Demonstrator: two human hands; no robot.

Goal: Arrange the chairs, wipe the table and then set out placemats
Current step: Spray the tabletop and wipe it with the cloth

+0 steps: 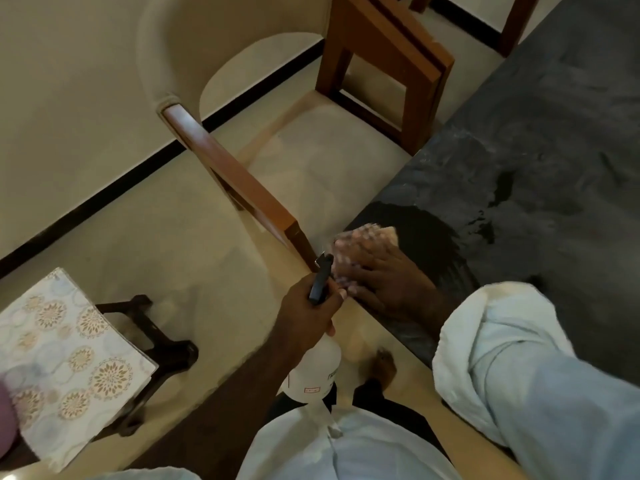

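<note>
A dark stone table [540, 140] fills the right side, with a wet streaked patch near its front corner. My right hand [388, 282] lies flat on a pale patterned cloth [360, 239] and presses it onto that corner. My left hand [308, 306] grips the neck of a white spray bottle [313, 372] with a black trigger, held just off the table's edge. A wooden chair [242, 168] with a cream cushioned seat stands pushed in at the table's left side.
Another wooden chair [388, 64] stands beyond the first, and a third chair's leg [516, 22] shows at the top. A patterned surface [65, 358] on a dark stand sits at the lower left. Cream floor tiles meet a black skirting line. My bare foot [382, 367] is below the table edge.
</note>
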